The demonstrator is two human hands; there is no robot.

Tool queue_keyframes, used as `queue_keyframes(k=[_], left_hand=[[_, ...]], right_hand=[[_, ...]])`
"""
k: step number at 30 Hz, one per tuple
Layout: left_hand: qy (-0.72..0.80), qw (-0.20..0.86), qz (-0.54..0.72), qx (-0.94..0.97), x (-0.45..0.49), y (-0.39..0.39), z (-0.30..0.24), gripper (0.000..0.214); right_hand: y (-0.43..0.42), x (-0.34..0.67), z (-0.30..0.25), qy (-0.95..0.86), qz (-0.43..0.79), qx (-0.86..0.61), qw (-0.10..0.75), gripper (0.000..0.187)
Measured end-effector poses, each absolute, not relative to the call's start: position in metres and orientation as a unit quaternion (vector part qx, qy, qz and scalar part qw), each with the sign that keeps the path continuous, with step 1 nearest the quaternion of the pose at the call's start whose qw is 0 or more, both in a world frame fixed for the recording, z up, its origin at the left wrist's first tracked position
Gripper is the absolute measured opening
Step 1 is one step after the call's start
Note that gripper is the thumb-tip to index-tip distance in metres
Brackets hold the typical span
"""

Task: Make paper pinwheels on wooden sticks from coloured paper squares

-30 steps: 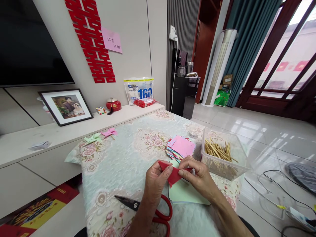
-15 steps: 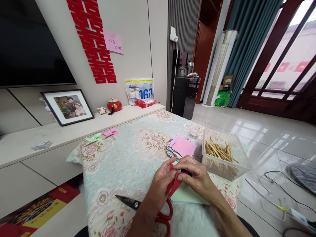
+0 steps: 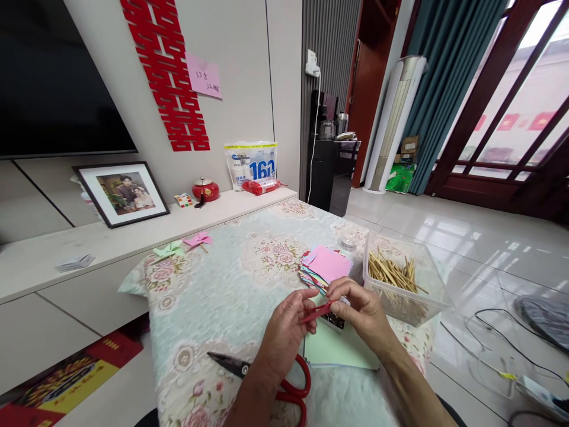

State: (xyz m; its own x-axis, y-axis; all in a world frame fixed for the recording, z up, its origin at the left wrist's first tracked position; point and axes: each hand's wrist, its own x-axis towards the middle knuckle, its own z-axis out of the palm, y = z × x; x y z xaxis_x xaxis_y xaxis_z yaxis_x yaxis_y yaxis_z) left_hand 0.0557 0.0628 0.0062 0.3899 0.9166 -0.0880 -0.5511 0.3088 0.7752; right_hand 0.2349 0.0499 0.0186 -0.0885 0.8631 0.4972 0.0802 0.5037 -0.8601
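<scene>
My left hand (image 3: 287,332) and my right hand (image 3: 362,309) both pinch a small folded piece of red paper (image 3: 317,312), held nearly edge-on above the floral tablecloth (image 3: 222,290). Beneath my hands lies a pale green sheet (image 3: 338,351) and a small dark object (image 3: 334,321). Just behind my right hand sits a stack of coloured paper squares (image 3: 326,264), pink on top. Red-handled scissors (image 3: 267,376) lie under my left wrist, blades pointing left.
A clear plastic tub of wooden sticks (image 3: 398,279) stands right of the paper stack, with a small clear cup (image 3: 349,240) behind it. Two paper pinwheels (image 3: 184,244) lie at the table's far left. A low cabinet (image 3: 66,261) with a framed photo runs behind. Cables (image 3: 502,344) trail on the floor.
The red paper has gone from a flat triangle held facing me to a narrow folded strip turned edge-on. Both hands have shifted slightly up and closer together.
</scene>
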Motion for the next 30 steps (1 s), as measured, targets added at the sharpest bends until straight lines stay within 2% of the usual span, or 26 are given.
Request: queue_keyframes(k=[4,8,11,19,30], left_hand=[[0.302,0.697,0.516,0.396,0.057,0.064,0.002,0.061],[0.284,0.611,0.563,0.479,0.058,0.063,-0.003,0.055],[0.266,0.573,0.579,0.515,0.059,0.063,-0.007,0.063],[0.224,0.524,0.594,0.568,0.060,0.068,-0.010,0.033],[0.276,0.551,0.600,0.510,0.064,0.068,-0.013,0.032]], right_hand=[[0.052,0.234,0.011,-0.573,0.401,-0.398,0.593,0.016],[0.052,0.230,0.006,-0.504,0.452,-0.415,0.608,0.023],[0.052,0.226,0.005,-0.476,0.476,-0.412,0.614,0.025],[0.051,0.222,0.007,-0.460,0.484,-0.414,0.618,0.026],[0.050,0.222,0.008,-0.461,0.491,-0.419,0.608,0.033]])
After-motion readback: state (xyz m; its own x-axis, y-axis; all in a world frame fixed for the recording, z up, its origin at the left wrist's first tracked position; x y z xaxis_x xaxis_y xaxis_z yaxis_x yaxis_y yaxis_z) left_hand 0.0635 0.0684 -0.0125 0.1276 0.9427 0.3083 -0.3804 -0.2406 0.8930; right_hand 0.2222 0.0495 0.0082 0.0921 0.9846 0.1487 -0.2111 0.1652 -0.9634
